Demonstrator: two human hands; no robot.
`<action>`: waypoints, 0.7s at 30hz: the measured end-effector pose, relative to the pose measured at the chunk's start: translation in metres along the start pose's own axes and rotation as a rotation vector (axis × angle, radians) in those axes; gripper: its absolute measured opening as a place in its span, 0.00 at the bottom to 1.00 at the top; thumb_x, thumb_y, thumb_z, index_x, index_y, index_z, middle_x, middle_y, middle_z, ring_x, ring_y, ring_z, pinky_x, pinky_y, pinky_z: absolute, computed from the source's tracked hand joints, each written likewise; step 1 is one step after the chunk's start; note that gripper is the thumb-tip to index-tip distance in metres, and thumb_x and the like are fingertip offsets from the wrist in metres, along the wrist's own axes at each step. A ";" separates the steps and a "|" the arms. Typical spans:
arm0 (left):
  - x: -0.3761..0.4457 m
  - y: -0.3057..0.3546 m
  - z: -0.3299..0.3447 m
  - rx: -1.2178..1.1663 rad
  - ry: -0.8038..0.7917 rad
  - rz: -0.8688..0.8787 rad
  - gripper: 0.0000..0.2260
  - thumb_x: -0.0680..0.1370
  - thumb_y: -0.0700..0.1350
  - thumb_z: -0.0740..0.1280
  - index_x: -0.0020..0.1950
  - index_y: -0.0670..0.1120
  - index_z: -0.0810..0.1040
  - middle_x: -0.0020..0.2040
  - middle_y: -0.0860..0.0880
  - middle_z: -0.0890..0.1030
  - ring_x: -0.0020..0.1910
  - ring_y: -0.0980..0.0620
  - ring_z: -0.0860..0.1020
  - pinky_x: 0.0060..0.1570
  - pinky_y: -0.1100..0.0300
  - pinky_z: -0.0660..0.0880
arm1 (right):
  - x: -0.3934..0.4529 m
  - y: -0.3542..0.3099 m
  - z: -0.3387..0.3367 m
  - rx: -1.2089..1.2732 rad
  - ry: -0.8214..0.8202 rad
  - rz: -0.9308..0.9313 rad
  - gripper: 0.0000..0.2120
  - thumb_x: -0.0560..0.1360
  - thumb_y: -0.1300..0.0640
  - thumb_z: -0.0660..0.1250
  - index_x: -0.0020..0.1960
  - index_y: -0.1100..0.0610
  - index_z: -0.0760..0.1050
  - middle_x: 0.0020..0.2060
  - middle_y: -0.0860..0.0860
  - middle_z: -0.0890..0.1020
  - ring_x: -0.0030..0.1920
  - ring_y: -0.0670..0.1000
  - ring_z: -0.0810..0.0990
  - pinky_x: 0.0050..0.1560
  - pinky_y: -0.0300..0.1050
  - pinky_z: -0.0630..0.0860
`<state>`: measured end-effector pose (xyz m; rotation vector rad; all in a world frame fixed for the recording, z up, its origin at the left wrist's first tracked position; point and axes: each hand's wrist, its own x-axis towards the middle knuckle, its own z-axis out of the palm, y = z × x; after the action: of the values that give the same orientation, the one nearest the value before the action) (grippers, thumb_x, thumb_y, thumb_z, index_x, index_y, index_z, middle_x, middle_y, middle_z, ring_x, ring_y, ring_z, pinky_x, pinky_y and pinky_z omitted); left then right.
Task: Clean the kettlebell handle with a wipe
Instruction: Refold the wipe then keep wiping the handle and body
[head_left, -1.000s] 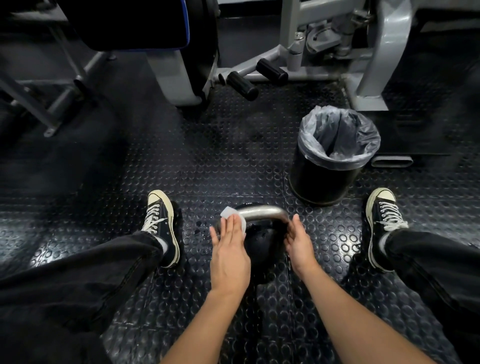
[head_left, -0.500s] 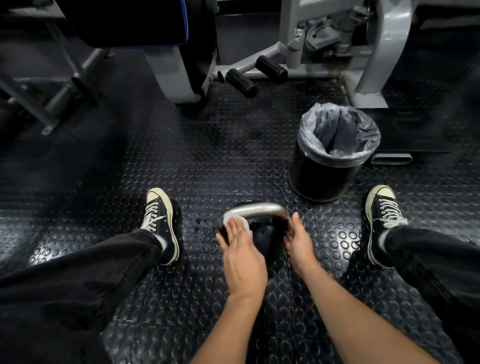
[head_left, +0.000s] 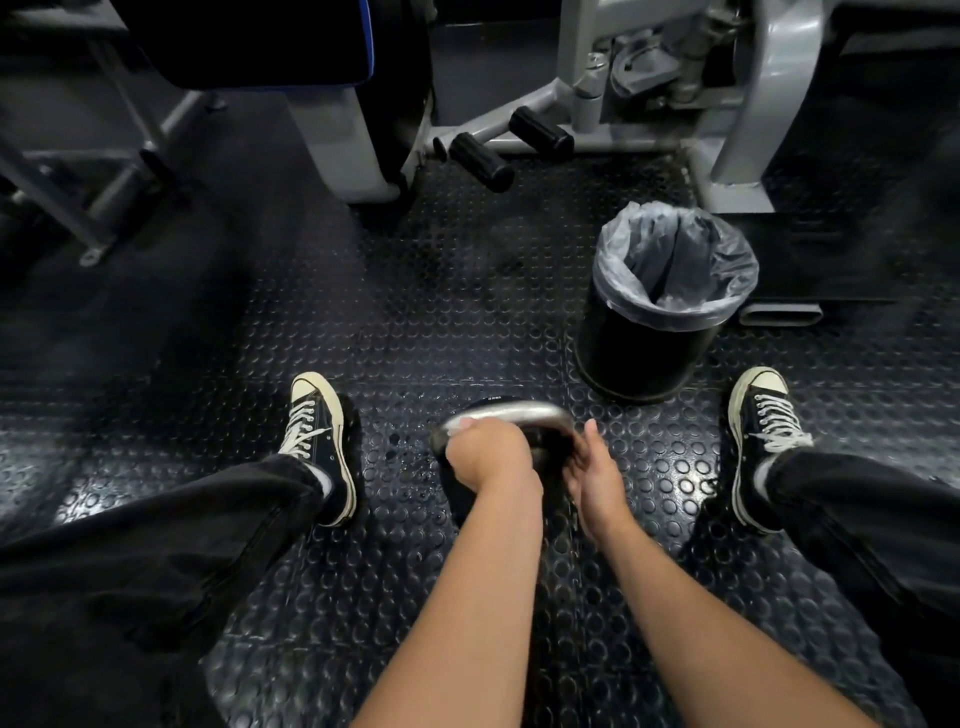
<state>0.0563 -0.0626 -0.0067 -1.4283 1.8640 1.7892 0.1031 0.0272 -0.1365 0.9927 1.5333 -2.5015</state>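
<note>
A black kettlebell (head_left: 456, 500) with a silver handle (head_left: 522, 410) stands on the studded rubber floor between my feet. My left hand (head_left: 488, 453) is curled in a fist round the left part of the handle. The white wipe is hidden under that fist. My right hand (head_left: 598, 470) grips the right side of the handle where it meets the ball, thumb pointing up. Both hands cover most of the ball.
A black bin (head_left: 644, 358) lined with a clear bag stands to the far right of the kettlebell. My sneakers (head_left: 318, 434) (head_left: 759, 431) flank it. A grey gym machine (head_left: 753, 114) with black pegs (head_left: 483, 162) fills the back.
My left hand went from lying flat with the wipe against the handle's left end to a closed fist round the handle, slightly further right. The right hand stayed at the right side.
</note>
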 end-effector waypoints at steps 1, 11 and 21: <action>0.001 0.002 -0.002 -0.036 -0.011 0.000 0.14 0.85 0.43 0.56 0.62 0.37 0.75 0.54 0.41 0.82 0.49 0.44 0.78 0.45 0.56 0.72 | -0.002 -0.001 0.001 0.003 0.002 0.004 0.19 0.85 0.43 0.52 0.52 0.50 0.79 0.42 0.39 0.87 0.44 0.34 0.84 0.42 0.30 0.76; 0.002 0.009 -0.011 -0.141 -0.065 -0.100 0.11 0.84 0.41 0.56 0.51 0.37 0.75 0.40 0.45 0.80 0.41 0.49 0.75 0.45 0.56 0.71 | -0.005 -0.004 0.003 0.012 0.015 -0.031 0.17 0.85 0.44 0.54 0.53 0.50 0.79 0.41 0.39 0.87 0.43 0.35 0.84 0.42 0.29 0.76; 0.003 0.016 -0.016 -0.260 -0.117 -0.210 0.13 0.83 0.36 0.50 0.54 0.37 0.74 0.37 0.42 0.84 0.36 0.52 0.71 0.57 0.53 0.76 | -0.009 -0.006 0.005 -0.005 0.023 -0.035 0.17 0.84 0.43 0.55 0.54 0.50 0.79 0.44 0.40 0.87 0.47 0.36 0.84 0.49 0.33 0.75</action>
<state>0.0509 -0.0812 0.0055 -1.5011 1.4094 2.0139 0.1058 0.0239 -0.1252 1.0068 1.5765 -2.5166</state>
